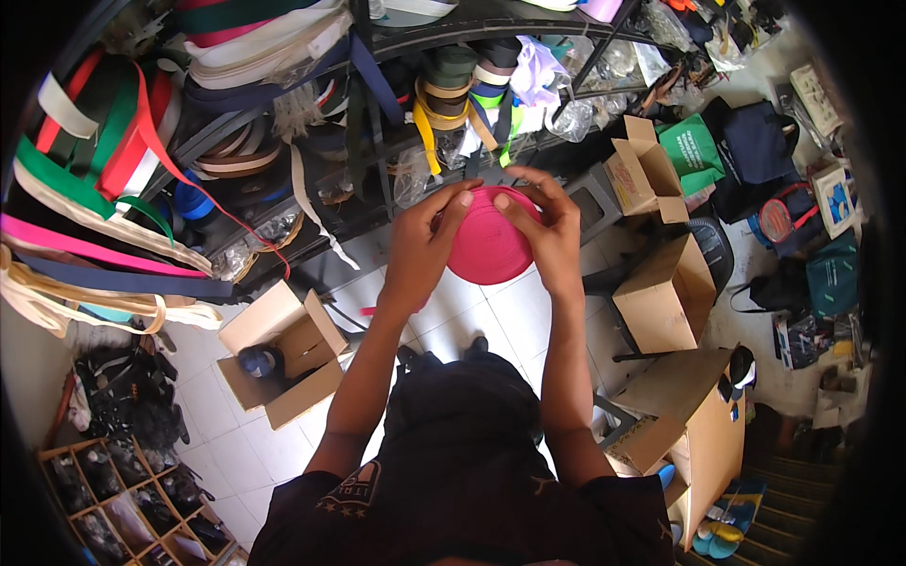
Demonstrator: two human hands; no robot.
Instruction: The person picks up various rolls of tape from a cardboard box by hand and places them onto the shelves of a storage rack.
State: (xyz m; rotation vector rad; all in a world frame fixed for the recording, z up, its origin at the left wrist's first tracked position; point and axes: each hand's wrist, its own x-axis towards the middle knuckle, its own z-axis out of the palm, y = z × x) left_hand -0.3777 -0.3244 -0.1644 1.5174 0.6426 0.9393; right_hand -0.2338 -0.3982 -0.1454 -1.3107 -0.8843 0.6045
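Between my two hands is a flat, round roll of bright pink webbing (489, 243), held up above the floor with its coiled face toward me. My left hand (429, 241) grips its left edge, thumb on the face and fingers behind. On the opposite edge, my right hand (550, 226) clasps it the same way, with the index finger raised along the top. A short pink strip shows beside my left wrist; whether it belongs to the roll I cannot tell. Just beyond my hands, a dark metal shelf (406, 42) carries several webbing rolls (445, 80) in green, yellow and black.
Coiled straps (123, 141) in red, green and white fill the left shelving. An open cardboard box (283, 354) stands on the tiled floor (222, 420) at left. To the right are more boxes (665, 292) and a green bag (692, 151). A divided wooden rack (104, 491) sits lower left.
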